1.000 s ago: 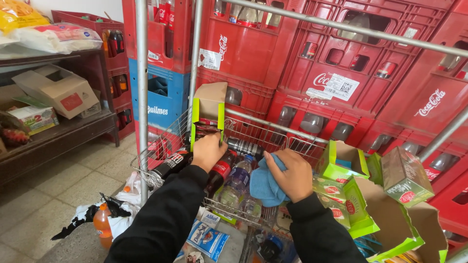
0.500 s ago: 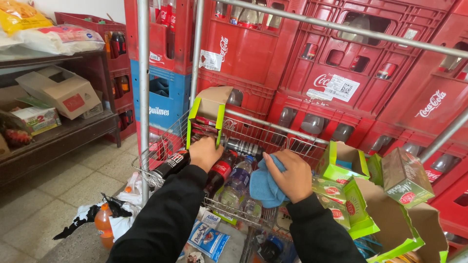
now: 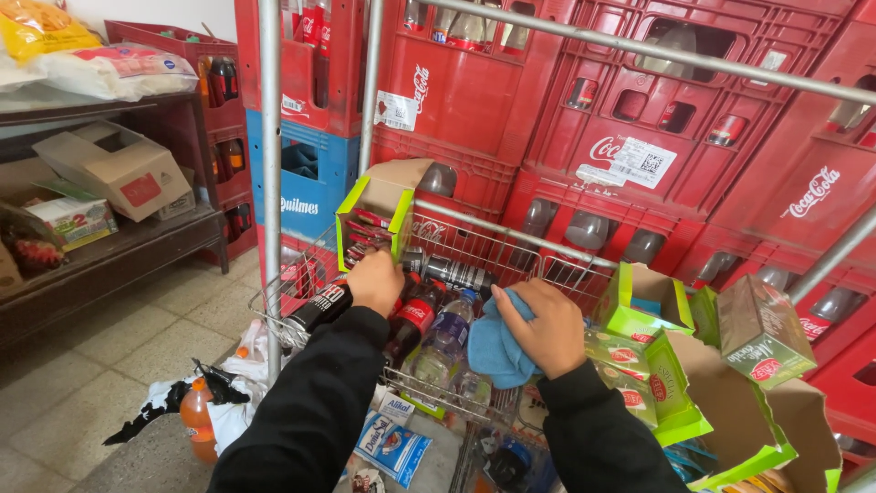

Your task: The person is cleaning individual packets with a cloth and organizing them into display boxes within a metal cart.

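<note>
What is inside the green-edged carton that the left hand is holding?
The open green-edged carton in the left hand shows red and dark packets stacked near its mouth; anything deeper is hidden by its cardboard walls.

Green-edged carton (image 3: 372, 219) above the cart; green boxes (image 3: 680, 356) at right; white labels (image 3: 643, 162) on red crates (image 3: 547, 119).

Long black sleeves, bare hands.
</note>
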